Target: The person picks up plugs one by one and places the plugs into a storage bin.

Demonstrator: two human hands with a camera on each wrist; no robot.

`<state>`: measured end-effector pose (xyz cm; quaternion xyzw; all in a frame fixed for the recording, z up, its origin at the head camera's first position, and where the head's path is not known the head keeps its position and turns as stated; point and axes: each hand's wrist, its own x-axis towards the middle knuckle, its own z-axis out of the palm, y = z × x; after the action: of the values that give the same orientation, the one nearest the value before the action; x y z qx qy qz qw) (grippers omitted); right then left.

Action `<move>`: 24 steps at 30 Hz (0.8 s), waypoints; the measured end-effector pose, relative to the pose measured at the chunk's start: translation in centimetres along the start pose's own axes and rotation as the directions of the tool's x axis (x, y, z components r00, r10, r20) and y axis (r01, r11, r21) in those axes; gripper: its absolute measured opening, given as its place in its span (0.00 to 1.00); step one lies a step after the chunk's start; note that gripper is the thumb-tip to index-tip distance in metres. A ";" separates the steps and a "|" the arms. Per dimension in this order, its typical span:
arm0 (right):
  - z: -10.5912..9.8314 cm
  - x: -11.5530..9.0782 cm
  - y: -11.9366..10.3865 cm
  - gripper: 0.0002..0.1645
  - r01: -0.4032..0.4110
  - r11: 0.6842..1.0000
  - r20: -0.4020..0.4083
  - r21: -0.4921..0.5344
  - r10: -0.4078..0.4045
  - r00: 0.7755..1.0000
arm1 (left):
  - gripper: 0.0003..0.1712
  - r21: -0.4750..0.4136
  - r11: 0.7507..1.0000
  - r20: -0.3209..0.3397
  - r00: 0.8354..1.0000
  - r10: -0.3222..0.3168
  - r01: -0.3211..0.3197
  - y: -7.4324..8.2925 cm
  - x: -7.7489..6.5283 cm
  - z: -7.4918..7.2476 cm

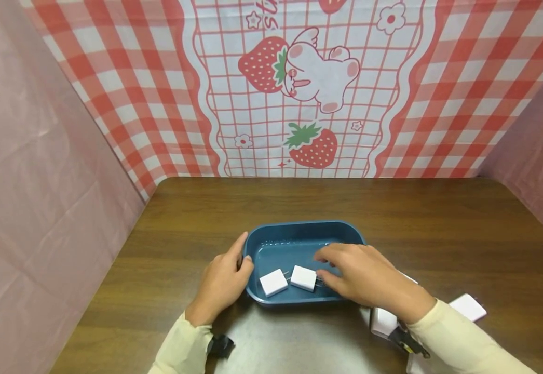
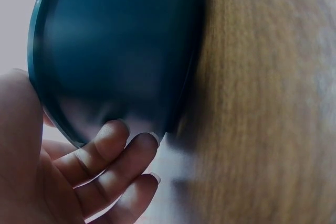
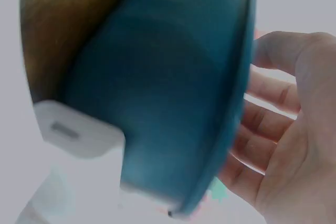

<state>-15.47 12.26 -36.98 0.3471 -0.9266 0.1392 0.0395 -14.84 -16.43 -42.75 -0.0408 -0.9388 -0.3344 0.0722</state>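
A blue rectangular plastic tray point(image 1: 295, 301) sits on the table. Two white charger plugs point(image 1: 273, 282) with metal prongs lie inside it, near its front wall. At the tray's left end, my left hand point(image 1: 225, 280) grips the rim, its thumb at the edge and its fingers point(image 2: 118, 177) bent against the outer wall. Over the right end reaches my right hand point(image 1: 360, 272), fingers loosely bent and apart, with no plug visible in its grasp. Its thumb is close to the right-hand plug point(image 1: 303, 278). The right wrist view shows the right palm point(image 3: 294, 166) beside the tray rim.
More white charger plugs lie right of the tray, one point(image 1: 383, 322) under the right wrist and another point(image 1: 469, 307) beyond the forearm. A wooden table point(image 1: 197, 208) carries everything. Behind it hangs a red-checked cloth point(image 1: 159, 93) with strawberries.
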 end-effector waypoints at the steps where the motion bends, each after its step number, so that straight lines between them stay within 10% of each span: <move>1: -0.3 -0.2 0.1 0.17 -0.016 1.000 0.002 0.001 0.016 1.000 | 0.34 0.000 1.000 0.000 1.000 0.001 -0.001 0.0 0.0 0.0; 24: -3.8 -7.3 2.9 0.16 -0.173 0.979 -0.240 -0.105 0.144 0.960 | 0.34 -0.020 1.000 0.010 1.000 -0.018 0.018 0.1 0.0 0.2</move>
<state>-11.87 20.05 -35.24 0.2500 -0.9474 0.1232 0.1577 -14.81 -16.25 -42.87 -0.0347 -0.9360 -0.3444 0.0643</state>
